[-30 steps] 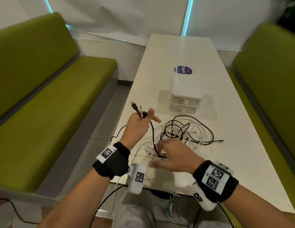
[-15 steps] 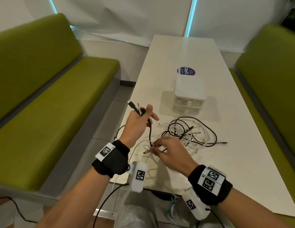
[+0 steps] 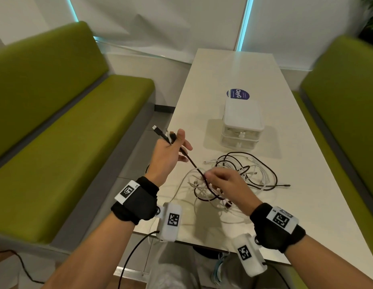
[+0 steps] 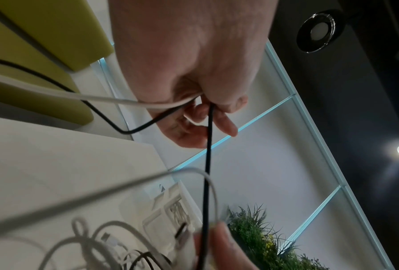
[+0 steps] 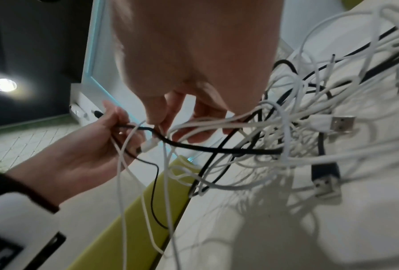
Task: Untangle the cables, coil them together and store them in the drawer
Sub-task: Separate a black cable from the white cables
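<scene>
Gripping several cable ends at once, the left hand (image 3: 168, 155) is raised above the tabletop (image 3: 227, 69), its fingers (image 4: 226, 122) curled round a black cable (image 3: 194, 163) and at least one white cable (image 4: 115, 99); black and white plugs stick out past the thumb side of that hand. From these fingers the black cable runs taut down to the right hand (image 3: 227, 184), whose fingertips (image 5: 156, 117) pinch it together with a thin white strand just above the tangle of cables (image 3: 250, 174). That tangle of black and white loops lies on the tabletop directly beneath and beyond the right fingers, with USB plugs showing among the strands in the right wrist view. Some white strands hang from the left fingers over the near tabletop edge. Farther out past both hands stands a small white drawer unit (image 3: 242, 124), both drawers closed, well apart from the fingers.
</scene>
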